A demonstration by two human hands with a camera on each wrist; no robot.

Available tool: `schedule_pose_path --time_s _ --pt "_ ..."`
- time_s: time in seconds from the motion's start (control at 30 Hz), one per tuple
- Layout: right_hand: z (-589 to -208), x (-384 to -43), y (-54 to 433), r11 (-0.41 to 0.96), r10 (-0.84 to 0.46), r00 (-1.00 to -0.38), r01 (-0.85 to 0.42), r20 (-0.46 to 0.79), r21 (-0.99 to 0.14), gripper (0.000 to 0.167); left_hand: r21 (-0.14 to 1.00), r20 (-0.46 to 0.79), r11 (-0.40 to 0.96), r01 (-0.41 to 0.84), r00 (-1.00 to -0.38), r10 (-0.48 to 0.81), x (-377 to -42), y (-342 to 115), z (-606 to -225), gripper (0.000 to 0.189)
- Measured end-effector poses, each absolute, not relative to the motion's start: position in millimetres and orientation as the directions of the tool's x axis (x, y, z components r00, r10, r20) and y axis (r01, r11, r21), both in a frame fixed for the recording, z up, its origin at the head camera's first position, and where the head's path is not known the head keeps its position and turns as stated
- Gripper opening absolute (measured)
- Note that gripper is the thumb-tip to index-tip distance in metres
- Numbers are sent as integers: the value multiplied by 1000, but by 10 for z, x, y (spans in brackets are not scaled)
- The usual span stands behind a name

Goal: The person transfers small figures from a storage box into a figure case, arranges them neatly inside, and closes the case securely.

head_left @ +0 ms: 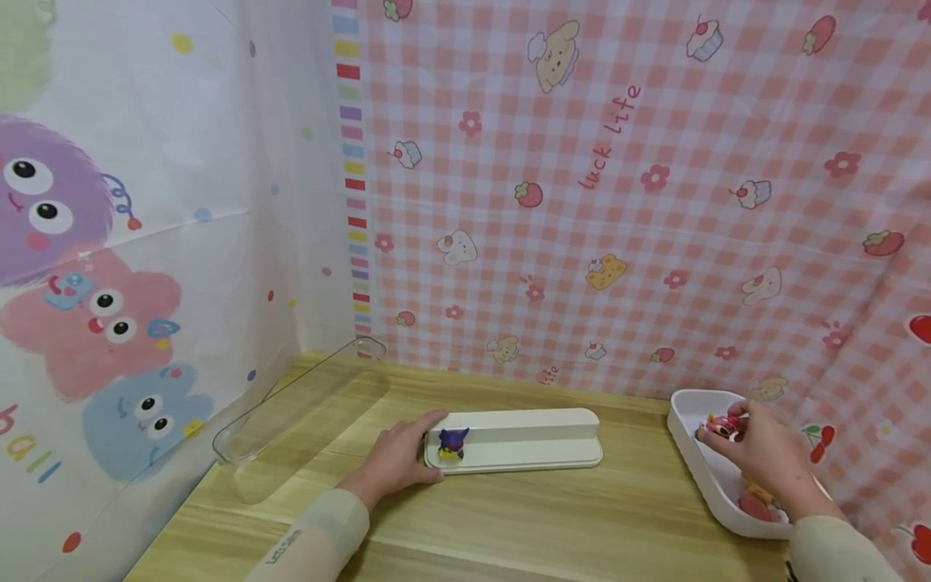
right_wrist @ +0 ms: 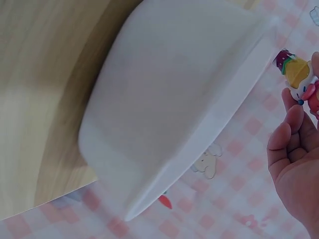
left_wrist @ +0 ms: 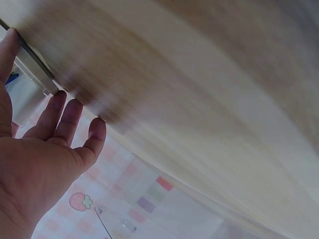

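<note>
I see right hand (head_left: 769,454) pinching pink figurine (head_left: 722,426); stand (head_left: 531,454) at its nine o'clock (axis nine-to-three), left hand (head_left: 396,454) gripping far end.

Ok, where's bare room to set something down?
Free: the table between the white stand and white tray; in front of the stand; on it, right of the purple figure. Crowded: the tray, with toys and the right hand; the stand's left end, with the left hand.
</note>
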State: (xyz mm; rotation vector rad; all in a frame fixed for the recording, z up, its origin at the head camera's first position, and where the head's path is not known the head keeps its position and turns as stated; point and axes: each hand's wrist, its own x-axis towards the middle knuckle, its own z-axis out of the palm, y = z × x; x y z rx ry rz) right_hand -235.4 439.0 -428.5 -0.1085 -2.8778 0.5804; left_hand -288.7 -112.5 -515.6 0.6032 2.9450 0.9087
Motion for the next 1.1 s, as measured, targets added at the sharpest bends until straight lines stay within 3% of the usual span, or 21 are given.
schedule_pose_path --time_s 0.23,0.77,1.1 --pt "-4268 -2382 4266 894 89 -977 -6 191 -448 59 545 110 757 361 -926 362 -2873 -1123 -5133 99" --pt "-4286 -2435 4041 908 20 -940 -125 340 -399 50 544 105 759 358 -926 362 -2861 -1122 -5122 99" --pt "-4278 -2449 3933 900 2 -957 -125 289 -418 54 539 106 760 363 -924 366 -2860 -1125 -5124 99"
